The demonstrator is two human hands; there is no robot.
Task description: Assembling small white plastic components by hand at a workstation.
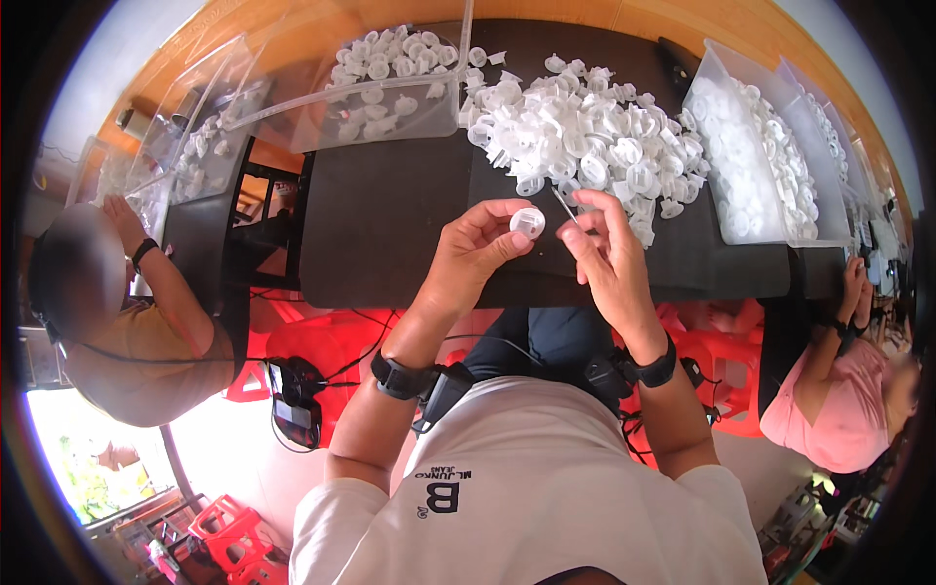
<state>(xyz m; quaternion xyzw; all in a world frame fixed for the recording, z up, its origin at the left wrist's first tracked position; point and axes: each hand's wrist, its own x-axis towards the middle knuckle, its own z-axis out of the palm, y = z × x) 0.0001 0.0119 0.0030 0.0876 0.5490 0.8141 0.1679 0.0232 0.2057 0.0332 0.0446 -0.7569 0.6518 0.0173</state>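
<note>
Between the thumb and fingers of my left hand (473, 249) is a small round white plastic part (527, 222), with a squarish raised shape on its face. My right hand (609, 258) pinches a thin, pointed metal tool (564, 207); its exact kind is hard to make out. The tool lies just right of the round part, apart from it. Both hands are above the near half of the dark table (390, 214). Directly beyond them spreads a large heap of similar white plastic parts (585, 127).
A clear bin (390, 136) holding more parts stands at the back left; a filled translucent bin (721, 175) is at right. Co-workers sit on the left (146, 331) and right (829, 400). Red plastic stools (331, 361) and cables are below the table edge.
</note>
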